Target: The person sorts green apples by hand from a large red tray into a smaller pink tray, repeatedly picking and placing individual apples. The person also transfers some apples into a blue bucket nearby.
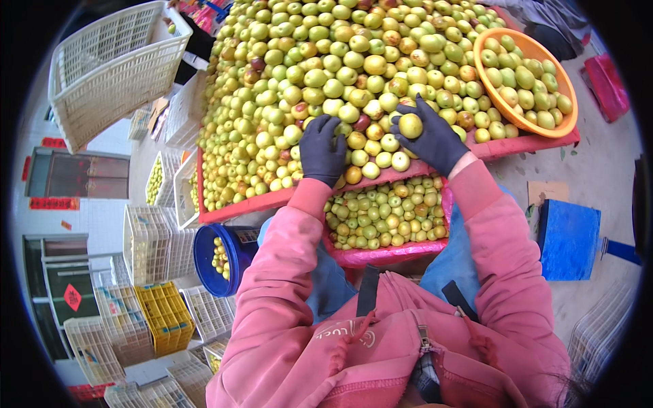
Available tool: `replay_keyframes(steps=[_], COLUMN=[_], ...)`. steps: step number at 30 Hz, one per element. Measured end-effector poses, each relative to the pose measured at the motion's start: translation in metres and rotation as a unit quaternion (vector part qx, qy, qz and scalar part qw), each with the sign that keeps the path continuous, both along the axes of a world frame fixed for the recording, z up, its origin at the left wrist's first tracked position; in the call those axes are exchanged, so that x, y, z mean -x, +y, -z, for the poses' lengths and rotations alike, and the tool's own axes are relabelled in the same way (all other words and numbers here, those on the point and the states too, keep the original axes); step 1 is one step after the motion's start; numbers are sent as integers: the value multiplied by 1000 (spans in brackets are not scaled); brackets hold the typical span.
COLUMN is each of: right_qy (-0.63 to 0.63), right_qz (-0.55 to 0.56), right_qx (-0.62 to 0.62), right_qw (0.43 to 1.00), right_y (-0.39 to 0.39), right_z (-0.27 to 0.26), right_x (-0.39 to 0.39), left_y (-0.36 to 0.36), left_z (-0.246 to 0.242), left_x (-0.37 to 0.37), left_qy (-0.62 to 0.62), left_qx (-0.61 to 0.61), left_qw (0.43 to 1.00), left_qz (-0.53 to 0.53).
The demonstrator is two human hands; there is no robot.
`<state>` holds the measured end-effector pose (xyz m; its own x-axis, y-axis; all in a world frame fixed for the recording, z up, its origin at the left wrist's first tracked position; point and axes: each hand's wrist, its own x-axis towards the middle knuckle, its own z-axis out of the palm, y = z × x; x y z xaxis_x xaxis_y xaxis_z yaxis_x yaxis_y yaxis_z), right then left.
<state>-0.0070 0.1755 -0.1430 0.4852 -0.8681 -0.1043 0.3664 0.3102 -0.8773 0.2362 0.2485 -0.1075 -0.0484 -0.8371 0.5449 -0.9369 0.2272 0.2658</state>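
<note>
A large heap of yellow-green fruits (285,97), apparently jujubes, some blotched reddish brown, covers a red-edged sorting table (250,205) before me. My right hand (433,135), in a dark glove, grips one yellow-green fruit (410,126) between thumb and fingers above the near part of the heap. My left hand (322,153), gloved alike, rests on the fruit near the front edge with its fingers bent. A green fruit lies by its thumb and forefinger; whether the hand holds anything is hidden. Below the edge, between my knees, a pink-lined container (387,250) is full of similar fruit.
An orange basket (569,109) of fruit stands on the table's right corner. At left are a blue bucket (232,285) with some fruit, a yellow crate (166,321) and several white crates (117,71). A blue stool-like object (569,239) stands at right. Another person's sleeve (541,13) shows beyond.
</note>
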Motion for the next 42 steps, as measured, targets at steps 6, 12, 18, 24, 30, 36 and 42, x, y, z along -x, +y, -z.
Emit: replay_keyframes(steps=[6,12,18,24,30,36,42], right_qy=[-70,-37,9,145,23,290,525], right_qz=[-5,-11,-46,-16,-58,60,89], right_qx=[-232,-225,-94,182,-128,256,480], right_qw=[970,974,994,972,990,920,697], right_y=[12,11,5,11,17,14,19], right_z=[-31,-41,-18,-27,-51,-23,-43], right_x=[-7,2,7,11,1,-35,-87], left_y=[-23,-74,-68,-2,-11,-23,-7], left_z=[-30,-11,-24,-23,-14,-23,-17], left_x=[-44,-46,-66,-58,-16,7,19], left_qy=[-144,-170,-72,133,1,-36,-32], left_qx=[-83,-230,-161,-140,-195,-261,-235], left_qw=[966,920,964,968,977,953,953], left_qz=[-196,-268,-197,-158,-86,-152,-189])
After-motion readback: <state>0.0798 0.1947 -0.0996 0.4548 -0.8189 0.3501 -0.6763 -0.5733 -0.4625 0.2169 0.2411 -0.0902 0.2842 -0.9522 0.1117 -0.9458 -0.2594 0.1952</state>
